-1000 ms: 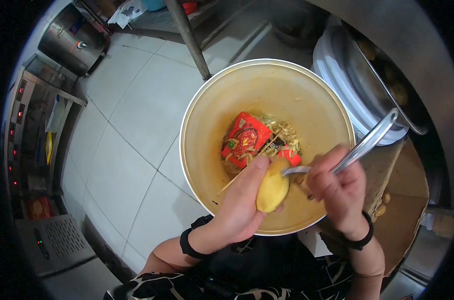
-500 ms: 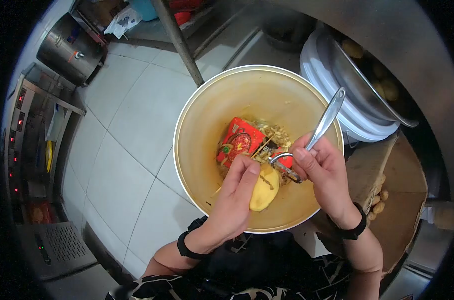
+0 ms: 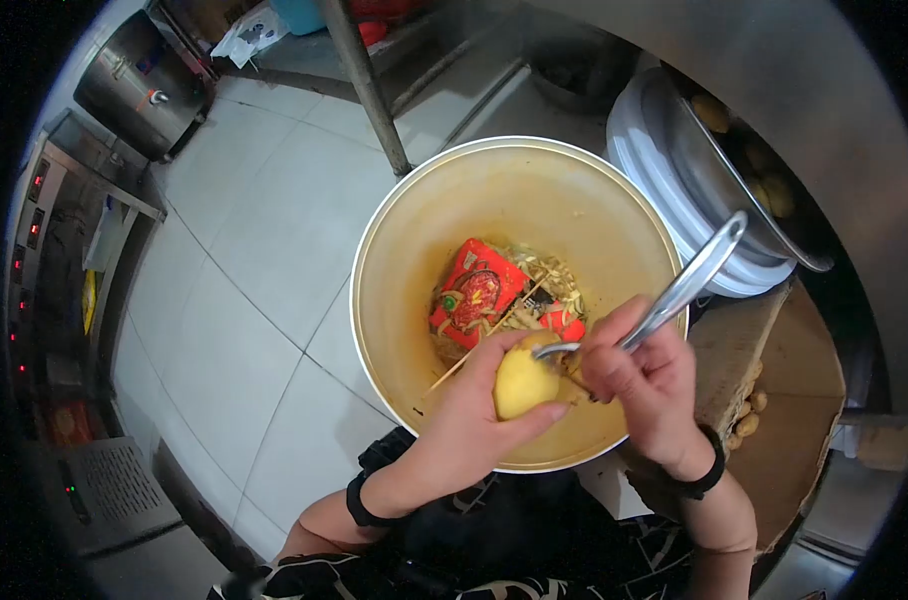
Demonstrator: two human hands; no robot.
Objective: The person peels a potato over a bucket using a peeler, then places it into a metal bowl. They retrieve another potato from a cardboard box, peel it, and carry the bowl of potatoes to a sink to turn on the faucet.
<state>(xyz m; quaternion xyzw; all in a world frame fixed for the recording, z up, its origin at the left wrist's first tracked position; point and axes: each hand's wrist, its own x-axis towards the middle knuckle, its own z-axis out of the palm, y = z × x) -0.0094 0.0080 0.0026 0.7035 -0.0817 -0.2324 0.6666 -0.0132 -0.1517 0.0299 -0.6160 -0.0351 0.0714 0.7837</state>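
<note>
As you held it over the tan bin [image 3: 394,230], the potato [image 3: 522,382] sat in your left hand [image 3: 464,425]. It was smooth, pale yellow and egg-shaped, and mostly bare of skin on the side that showed. Your left fingers curled round it, some over its top and the thumb under its near side, so it was clamped between them just above the bin's near rim. Your right hand [image 3: 639,385] was closed in a fist round the peeler [image 3: 686,285], whose shiny rounded metal handle stuck up and to the right. Its looped blade end touched the potato's upper right side, just beside your left fingertips.

The bin was round and smooth-walled with a pale rim, and looked like plastic. At its bottom lay a glossy, crumpled red wrapper [image 3: 474,295], thin curly peelings [image 3: 554,278] beside it, and a thin wooden stick [image 3: 464,362] leaning across. You had a black band on each wrist.

Right of the bin, a steel bowl [image 3: 764,215] holding round brown lumps sat in stacked white basins [image 3: 644,160], with a cardboard box [image 3: 804,420] below them. Glossy white floor tiles [image 3: 244,270] lay to the left, and a steel pot [image 3: 124,70] stood far top left.
</note>
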